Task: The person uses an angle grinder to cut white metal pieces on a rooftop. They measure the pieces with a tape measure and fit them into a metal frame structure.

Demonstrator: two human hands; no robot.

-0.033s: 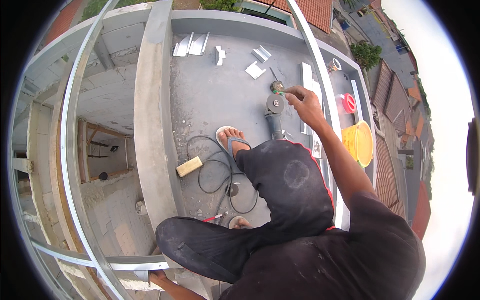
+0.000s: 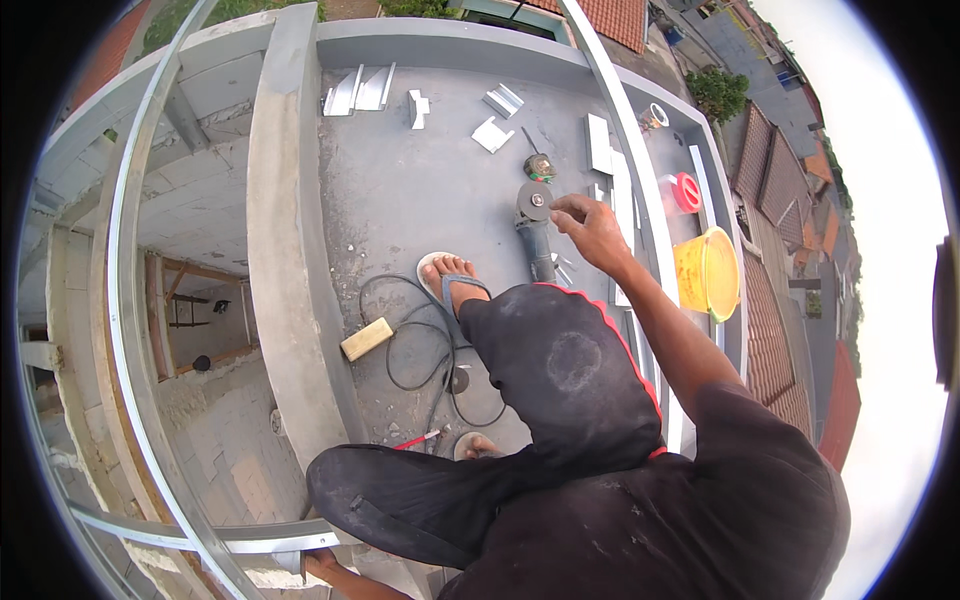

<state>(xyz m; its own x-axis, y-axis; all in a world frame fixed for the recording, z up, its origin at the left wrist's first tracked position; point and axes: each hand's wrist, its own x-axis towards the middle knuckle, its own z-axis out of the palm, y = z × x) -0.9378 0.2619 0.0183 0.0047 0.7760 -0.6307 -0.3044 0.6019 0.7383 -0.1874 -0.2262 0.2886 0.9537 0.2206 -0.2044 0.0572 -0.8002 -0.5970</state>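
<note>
Right hand [image 2: 592, 232] beside the angle grinder [image 2: 537, 247], left hand [image 2: 322, 564] low at the metal frame [image 2: 272, 546].
From here I see the right hand's fingers loosely bent, nothing visible between them, just beside the cutting disc [image 2: 535, 200]; whether they touch it I cannot tell. The grinder lies on the grey floor [image 2: 430, 210], disc end away from the person, and the tape measure [image 2: 539, 168] sits just beyond. The left hand is at a short metal piece [image 2: 289, 561] under the frame; its fingers are mostly hidden, so I cannot tell their grip. 2 small silver pieces [image 2: 492, 134] lie near the tape, and a yellow bucket [image 2: 708, 272] is off right.
</note>
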